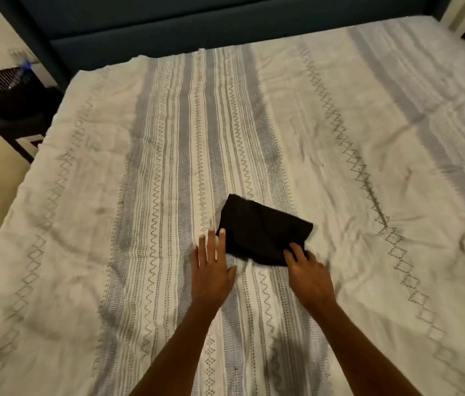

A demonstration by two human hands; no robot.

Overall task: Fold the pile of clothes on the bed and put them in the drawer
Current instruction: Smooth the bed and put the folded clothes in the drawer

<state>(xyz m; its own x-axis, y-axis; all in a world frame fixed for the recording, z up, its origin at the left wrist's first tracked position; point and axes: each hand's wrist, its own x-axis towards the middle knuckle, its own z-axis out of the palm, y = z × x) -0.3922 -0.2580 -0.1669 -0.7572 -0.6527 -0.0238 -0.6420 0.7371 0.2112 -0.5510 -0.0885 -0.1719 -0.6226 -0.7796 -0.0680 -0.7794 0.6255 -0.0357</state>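
Bed [340,124], patterned white-grey cover, dark headboard [197,21] at far end. Black basket [5,90] off its left side. Folded black garment [262,230] lies mid-bed, long axis running near-right to far-left. Left hand [211,267] flat, fingers straight, tips touching garment's left edge; grip wide. Right hand [305,272] curled, pinching the near corner. No readable labels.

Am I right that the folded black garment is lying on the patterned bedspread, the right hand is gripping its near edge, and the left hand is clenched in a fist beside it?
Not quite. The head view shows the left hand flat with straight fingers beside the folded black garment, not clenched. The rest holds: it lies on the patterned bedspread, with the right hand gripping its near edge.
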